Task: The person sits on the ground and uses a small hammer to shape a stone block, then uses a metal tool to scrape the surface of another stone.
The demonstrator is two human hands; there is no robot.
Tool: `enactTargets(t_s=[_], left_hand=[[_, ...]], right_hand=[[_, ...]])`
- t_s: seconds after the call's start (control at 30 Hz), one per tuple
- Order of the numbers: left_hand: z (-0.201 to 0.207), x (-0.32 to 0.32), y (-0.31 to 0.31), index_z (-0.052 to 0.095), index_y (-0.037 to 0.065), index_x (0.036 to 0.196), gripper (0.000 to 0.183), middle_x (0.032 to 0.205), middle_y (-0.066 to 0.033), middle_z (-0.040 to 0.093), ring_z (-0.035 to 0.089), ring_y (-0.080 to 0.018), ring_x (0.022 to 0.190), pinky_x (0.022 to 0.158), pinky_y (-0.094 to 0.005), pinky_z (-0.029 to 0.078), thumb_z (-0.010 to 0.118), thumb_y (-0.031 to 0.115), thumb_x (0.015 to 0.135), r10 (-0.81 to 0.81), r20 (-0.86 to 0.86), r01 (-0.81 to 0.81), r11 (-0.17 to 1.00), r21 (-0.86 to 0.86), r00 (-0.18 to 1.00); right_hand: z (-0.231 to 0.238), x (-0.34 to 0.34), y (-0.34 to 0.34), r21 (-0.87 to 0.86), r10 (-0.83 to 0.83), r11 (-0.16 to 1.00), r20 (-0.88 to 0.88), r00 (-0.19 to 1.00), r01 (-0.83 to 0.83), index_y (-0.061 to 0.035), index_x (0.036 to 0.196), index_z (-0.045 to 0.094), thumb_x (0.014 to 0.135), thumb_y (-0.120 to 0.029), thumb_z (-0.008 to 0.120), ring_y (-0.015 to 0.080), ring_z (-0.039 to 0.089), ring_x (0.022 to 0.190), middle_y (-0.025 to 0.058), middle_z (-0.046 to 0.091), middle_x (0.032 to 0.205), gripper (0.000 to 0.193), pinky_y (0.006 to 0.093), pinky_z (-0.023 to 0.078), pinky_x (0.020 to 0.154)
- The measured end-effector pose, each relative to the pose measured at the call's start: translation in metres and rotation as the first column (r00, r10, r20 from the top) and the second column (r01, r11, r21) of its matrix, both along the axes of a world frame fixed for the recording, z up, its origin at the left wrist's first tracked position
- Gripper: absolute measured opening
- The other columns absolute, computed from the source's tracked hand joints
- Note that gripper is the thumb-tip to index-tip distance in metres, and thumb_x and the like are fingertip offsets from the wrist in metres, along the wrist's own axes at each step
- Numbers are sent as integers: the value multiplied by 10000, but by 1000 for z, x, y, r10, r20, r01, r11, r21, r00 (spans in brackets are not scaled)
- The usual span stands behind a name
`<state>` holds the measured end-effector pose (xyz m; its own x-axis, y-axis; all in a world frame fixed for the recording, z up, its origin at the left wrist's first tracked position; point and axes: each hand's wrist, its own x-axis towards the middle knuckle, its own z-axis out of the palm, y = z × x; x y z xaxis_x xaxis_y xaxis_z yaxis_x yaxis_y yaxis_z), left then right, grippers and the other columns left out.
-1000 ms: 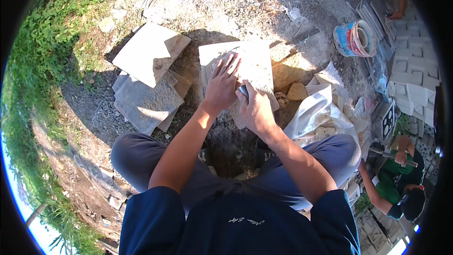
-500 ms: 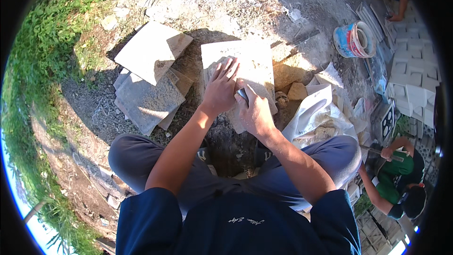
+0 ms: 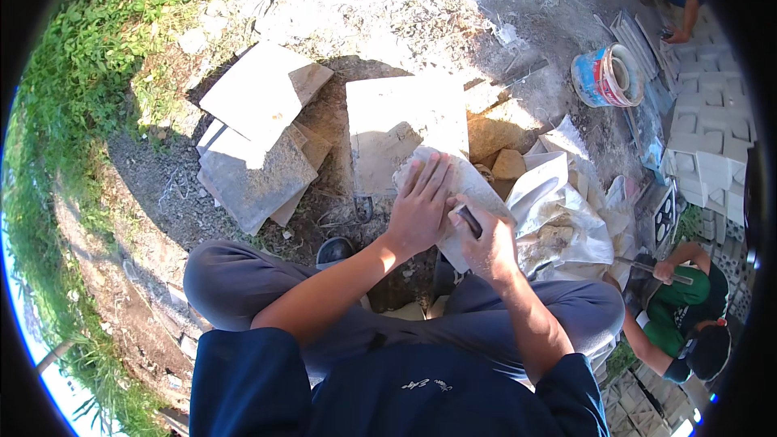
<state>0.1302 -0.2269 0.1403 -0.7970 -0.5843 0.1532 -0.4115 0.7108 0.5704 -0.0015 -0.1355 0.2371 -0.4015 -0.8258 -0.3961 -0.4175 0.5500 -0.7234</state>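
Note:
A pale, rough-edged stone piece (image 3: 476,186) lies slanted over the near right part of a square pale slab (image 3: 376,101) on the ground in front of me. My left hand (image 3: 419,212) rests flat on this piece with the fingers stretched out. Close to its right, my right hand (image 3: 490,244) is closed around a small tool with a dark handle (image 3: 469,222). The tool's working end is hidden by the hand, so its kind cannot be made out. Part of the piece's near edge is covered by my hands.
Stacked flat slabs (image 3: 255,174) lie to the left. At right are brown stones (image 3: 508,164), a white plastic sack (image 3: 587,231) and a blue-and-red bucket (image 3: 609,77). Another person (image 3: 688,307) holds a long tool at lower right; a second person's hand (image 3: 682,31) shows at upper right.
Both hands have moved right and nearer to me. The stone piece under them has shifted and turned the same way, baring more of the square slab. The tool stays in my right hand.

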Motion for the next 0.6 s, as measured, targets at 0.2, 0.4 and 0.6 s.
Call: enactTargets(t_s=[0.2,0.4,0.6], left_hand=[[24,-5,-6,348,3,1579,853,1686,-181,263,175,-355,1590,1299,-536,155,719,290,866,-329,35,325,941,97,944],[3,12,-49,337,-64,1560,909,1672,-217,273,191,-365,1584,1290,-548,154,732,390,878,-120,77,120,993,5,990],[-5,35,-36,387,-89,1526,678,1629,-251,355,282,-382,1555,1271,-554,194,560,269,977,54,100,-38,987,-159,993]], right_hand=[[2,-68,1,-3,272,957,-346,898,-291,-138,1237,749,921,-401,760,318,766,902,159,776,966,412,381,600,817],[-7,-58,-26,-37,235,963,-362,902,-265,-90,1235,749,887,-399,793,291,771,927,158,781,1018,467,373,593,853],[-22,-15,-42,-102,276,946,-247,929,-308,-107,1182,756,924,-414,747,380,739,926,182,763,972,400,447,592,827]])
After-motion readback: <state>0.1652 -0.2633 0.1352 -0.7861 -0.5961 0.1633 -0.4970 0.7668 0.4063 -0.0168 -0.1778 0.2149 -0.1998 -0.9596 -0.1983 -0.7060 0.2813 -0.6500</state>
